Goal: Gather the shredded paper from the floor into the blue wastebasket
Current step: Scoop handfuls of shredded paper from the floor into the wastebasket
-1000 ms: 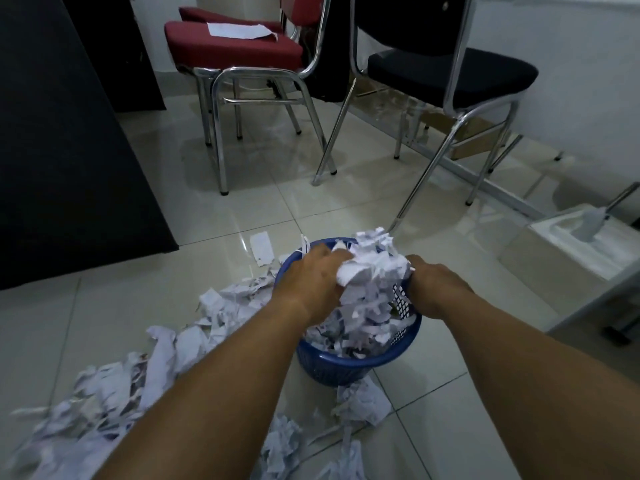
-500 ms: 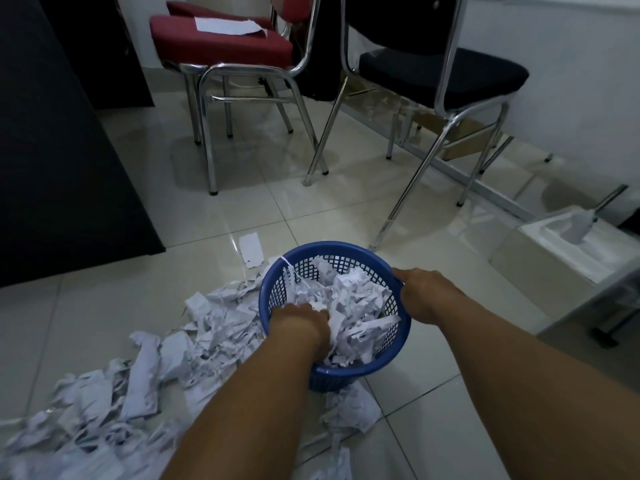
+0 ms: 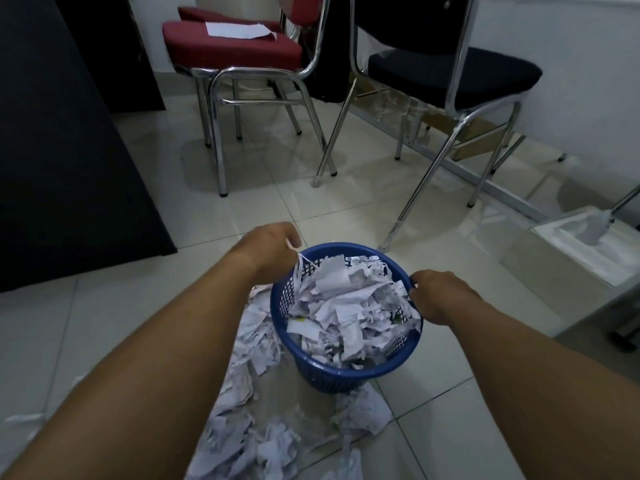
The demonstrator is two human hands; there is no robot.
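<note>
Head view, blue wastebasket [image 3: 332,370] upright, mouth up, right hand [image 3: 438,294] grip clasping rim, left hand [image 3: 268,247] grip unclear

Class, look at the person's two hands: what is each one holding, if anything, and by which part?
The right hand grips the blue wastebasket by its right rim. The left hand pinches a paper strip by its upper end.

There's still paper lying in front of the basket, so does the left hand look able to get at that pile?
Probably yes. The left hand pinches only a paper strip at the wastebasket rim, and the floor shreds lie uncovered beside that forearm.
</note>
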